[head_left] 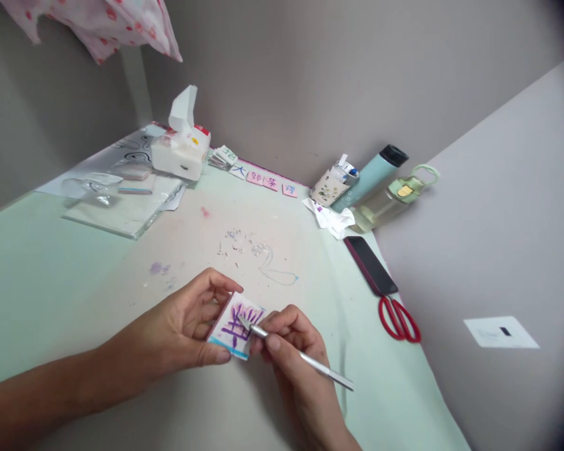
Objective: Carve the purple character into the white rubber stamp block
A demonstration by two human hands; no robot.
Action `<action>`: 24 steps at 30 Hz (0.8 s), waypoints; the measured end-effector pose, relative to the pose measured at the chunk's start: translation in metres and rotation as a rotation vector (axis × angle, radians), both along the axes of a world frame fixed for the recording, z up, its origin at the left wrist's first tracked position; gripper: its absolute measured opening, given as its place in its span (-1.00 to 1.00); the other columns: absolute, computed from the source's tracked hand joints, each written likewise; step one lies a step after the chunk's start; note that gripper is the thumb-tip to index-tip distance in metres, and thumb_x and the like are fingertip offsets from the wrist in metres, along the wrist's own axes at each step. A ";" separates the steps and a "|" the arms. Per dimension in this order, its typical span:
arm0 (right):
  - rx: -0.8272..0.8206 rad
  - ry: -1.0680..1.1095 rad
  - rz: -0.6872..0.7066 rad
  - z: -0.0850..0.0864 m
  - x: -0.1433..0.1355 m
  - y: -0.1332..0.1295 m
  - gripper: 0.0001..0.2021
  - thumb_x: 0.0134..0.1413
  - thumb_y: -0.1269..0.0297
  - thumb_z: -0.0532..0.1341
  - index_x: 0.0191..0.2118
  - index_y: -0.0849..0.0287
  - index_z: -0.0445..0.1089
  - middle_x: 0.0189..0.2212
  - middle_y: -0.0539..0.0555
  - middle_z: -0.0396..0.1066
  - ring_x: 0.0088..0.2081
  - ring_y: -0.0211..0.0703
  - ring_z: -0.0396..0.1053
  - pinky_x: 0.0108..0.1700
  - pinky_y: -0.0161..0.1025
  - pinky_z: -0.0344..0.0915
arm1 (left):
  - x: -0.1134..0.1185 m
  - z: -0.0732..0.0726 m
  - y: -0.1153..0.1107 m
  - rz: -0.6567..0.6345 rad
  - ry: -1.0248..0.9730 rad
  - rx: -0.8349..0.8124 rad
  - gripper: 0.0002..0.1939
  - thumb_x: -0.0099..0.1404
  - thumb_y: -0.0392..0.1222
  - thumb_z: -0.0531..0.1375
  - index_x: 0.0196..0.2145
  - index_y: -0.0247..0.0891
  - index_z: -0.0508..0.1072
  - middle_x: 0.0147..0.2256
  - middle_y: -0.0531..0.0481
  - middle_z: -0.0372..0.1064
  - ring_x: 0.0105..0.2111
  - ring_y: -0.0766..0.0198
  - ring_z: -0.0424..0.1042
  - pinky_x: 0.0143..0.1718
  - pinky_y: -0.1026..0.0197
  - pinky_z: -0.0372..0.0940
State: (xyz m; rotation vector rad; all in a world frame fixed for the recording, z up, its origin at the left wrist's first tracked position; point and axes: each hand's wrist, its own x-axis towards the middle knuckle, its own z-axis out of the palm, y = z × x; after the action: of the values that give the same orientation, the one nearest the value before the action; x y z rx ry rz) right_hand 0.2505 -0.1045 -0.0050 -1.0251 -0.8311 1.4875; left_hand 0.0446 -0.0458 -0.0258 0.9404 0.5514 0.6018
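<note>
My left hand (pixel 195 322) grips a small square block (pixel 229 346) by its edges, thumb at the lower corner and fingers behind the far side. Purple strokes of a character cover its white face, and a light-blue stripe runs along the lower edge. In my right hand (pixel 296 344) is a silver craft knife (pixel 326 371), held like a pen. Its blade tip touches or sits just over the purple strokes. Beyond the hands, dark shavings (pixel 235 241) lie scattered on the table (pixel 94 282) beside a thin blue drawn outline.
Several character tiles (pixel 271 182) line the back edge by a tissue pack (pixel 178 150). Clear plastic bags (pixel 122 207) lie at left. On the right are a pen cup (pixel 329 188), two bottles (pixel 373 172), crumpled tissue (pixel 333 219), a phone (pixel 370 266) and red-handled scissors (pixel 399 319).
</note>
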 end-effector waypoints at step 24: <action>-0.068 -0.130 -0.054 0.002 0.009 0.000 -0.75 0.13 0.11 0.52 -0.22 0.09 0.53 -0.28 -0.01 0.55 -0.27 -0.21 0.47 -0.16 -0.31 0.39 | -0.002 -0.005 0.006 -0.136 0.045 -0.008 -0.31 0.23 -0.08 0.49 0.21 -0.01 0.30 0.01 -0.04 0.46 0.02 0.10 0.50 -0.03 0.15 0.40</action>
State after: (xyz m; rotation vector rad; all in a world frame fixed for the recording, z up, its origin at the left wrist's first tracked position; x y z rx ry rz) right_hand 0.2592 -0.1049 -0.0034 -1.1961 -0.8421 1.4230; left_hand 0.0430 -0.0397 -0.0309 0.9776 0.5252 0.4565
